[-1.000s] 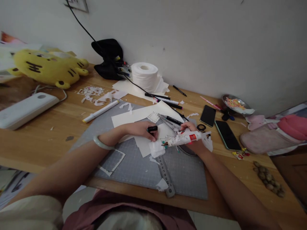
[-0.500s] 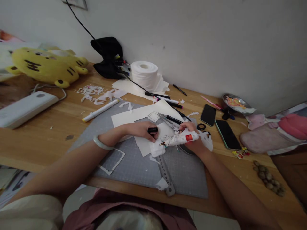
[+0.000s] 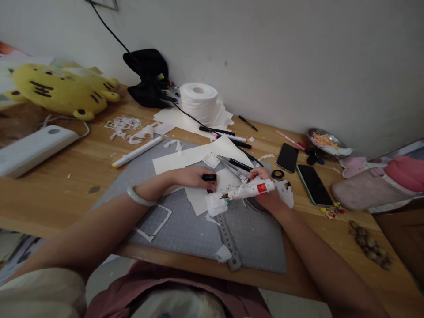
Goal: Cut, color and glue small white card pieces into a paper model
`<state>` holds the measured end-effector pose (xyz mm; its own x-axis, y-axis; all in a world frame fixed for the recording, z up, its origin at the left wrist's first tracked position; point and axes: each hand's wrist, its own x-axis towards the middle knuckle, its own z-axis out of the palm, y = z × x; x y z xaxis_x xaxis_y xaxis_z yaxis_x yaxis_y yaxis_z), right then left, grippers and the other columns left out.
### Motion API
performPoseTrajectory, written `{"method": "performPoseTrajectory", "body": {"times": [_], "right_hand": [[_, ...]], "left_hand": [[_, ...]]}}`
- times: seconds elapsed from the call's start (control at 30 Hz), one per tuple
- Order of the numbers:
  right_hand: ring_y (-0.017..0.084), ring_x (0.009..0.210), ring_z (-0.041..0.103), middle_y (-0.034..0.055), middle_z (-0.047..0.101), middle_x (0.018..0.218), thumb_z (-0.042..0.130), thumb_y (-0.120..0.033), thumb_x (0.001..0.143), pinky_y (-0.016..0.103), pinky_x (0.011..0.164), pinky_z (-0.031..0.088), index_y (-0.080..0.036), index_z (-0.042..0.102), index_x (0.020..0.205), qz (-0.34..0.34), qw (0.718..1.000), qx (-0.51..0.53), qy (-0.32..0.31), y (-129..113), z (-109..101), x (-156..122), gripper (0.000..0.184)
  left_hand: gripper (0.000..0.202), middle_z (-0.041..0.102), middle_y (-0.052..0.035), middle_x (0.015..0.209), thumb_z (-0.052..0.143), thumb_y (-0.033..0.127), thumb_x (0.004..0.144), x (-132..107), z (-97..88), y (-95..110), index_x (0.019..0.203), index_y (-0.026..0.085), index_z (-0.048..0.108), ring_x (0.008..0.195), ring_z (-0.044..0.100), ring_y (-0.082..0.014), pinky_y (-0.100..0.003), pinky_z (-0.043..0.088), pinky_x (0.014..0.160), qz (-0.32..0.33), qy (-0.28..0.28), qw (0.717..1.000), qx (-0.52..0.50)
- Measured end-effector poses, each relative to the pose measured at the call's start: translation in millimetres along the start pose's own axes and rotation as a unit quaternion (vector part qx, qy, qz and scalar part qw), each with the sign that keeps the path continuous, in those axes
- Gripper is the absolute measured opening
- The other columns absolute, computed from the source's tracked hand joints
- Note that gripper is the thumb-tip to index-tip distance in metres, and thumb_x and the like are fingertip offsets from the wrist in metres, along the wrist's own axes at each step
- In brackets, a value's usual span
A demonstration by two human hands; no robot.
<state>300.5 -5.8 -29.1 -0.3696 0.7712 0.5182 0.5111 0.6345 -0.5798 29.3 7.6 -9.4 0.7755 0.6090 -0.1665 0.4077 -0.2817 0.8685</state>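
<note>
My right hand [image 3: 264, 194] is wrapped round a white hot glue gun [image 3: 250, 190] with a red-orange label, its metal nozzle pointing left toward my other hand. Between the fingers of my left hand [image 3: 195, 177] is a short black cylinder [image 3: 208, 177], like a marker or its cap; part of it is hidden by the fingers. Just below the nozzle lies a crumpled white tissue [image 3: 216, 205], over the top end of a steel ruler [image 3: 228, 240]. Behind the hands, scissors [image 3: 232, 167] and a black marker [image 3: 240, 165] rest on sheets of white paper [image 3: 180, 160].
The grey cutting mat [image 3: 258, 247] carries a cut paper frame [image 3: 162, 226]. A tissue roll [image 3: 198, 102] stands at the back. Two phones [image 3: 287, 158] and a metal bowl [image 3: 326, 142] lie right. A power strip [image 3: 39, 148] and a yellow plush toy [image 3: 62, 90] are left.
My left fingers have shifted slightly and the black cylinder with them. The glue gun has barely moved; its nozzle sits a touch higher. The whole view has drifted a little.
</note>
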Motion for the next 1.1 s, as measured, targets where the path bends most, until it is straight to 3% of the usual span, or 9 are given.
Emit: {"method": "performPoseTrajectory", "body": {"times": [0.47, 1.1], "right_hand": [[0.022, 0.079, 0.056, 0.0013, 0.058, 0.078, 0.059, -0.022, 0.068, 0.037, 0.076, 0.046, -0.025, 0.052, 0.085, 0.027, 1.000, 0.005, 0.014, 1.2, 0.7, 0.1, 0.018], [0.022, 0.075, 0.057, 0.0014, 0.060, 0.078, 0.060, -0.018, 0.070, 0.037, 0.071, 0.047, -0.025, 0.054, 0.091, -0.026, 0.999, -0.010, 0.039, 1.0, 0.2, 0.0, 0.023]], "left_hand": [[0.024, 0.059, -0.0007, 0.075, 0.056, 0.038, 0.080, 1.4, 1.8, 3.5, 0.078, 0.014, 0.059, 0.072, 0.052, -0.0147, -0.024, 0.040, 0.066, 0.004, 0.002, 1.000, 0.007], [0.023, 0.062, -0.0016, 0.077, 0.056, 0.036, 0.081, 1.7, 2.9, 2.0, 0.080, 0.014, 0.061, 0.073, 0.055, -0.0153, -0.024, 0.041, 0.067, 0.025, 0.009, 1.000, 0.016]]}}
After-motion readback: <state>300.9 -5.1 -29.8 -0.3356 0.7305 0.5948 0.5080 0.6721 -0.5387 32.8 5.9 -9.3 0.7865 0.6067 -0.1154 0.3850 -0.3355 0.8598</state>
